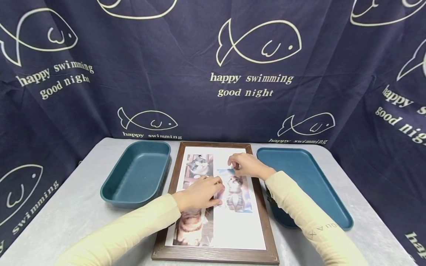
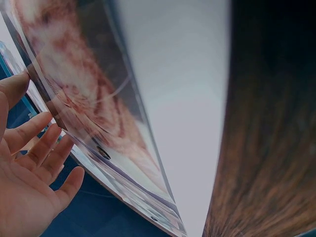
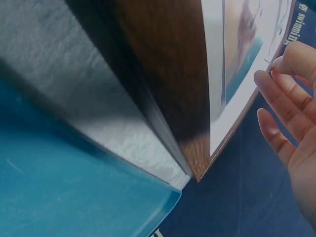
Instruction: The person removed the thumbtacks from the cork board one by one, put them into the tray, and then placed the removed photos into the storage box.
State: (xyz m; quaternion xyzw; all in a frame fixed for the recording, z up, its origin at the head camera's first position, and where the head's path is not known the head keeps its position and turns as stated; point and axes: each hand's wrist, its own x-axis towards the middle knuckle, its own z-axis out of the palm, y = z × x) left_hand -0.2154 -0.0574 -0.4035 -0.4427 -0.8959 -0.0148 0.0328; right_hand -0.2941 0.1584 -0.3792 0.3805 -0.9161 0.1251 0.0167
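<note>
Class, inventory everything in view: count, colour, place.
Curtain: one, navy with pale fish and lettering, around table.
Table: one, pale grey, underneath.
Deep tray: one, teal, left.
Shallow tray: one, teal, right.
Framed board: one, white, brown-edged, between trays.
Cat pictures: apparently three, multicoloured, two left and one right on board.
Dark items: count unclear, beside right sleeve.
Pin-like thing: one, pale, apparently pinched in right hand.
Sleeves: two, cream, on forearms.
Left hand: one, over board.
Right hand: one, at right picture's top.

Navy fabric backdrop (image 1: 193, 74), white fish outlines (image 1: 259, 42), "happy swimming" lettering (image 1: 252, 78), pale grey table (image 1: 73, 207)
</note>
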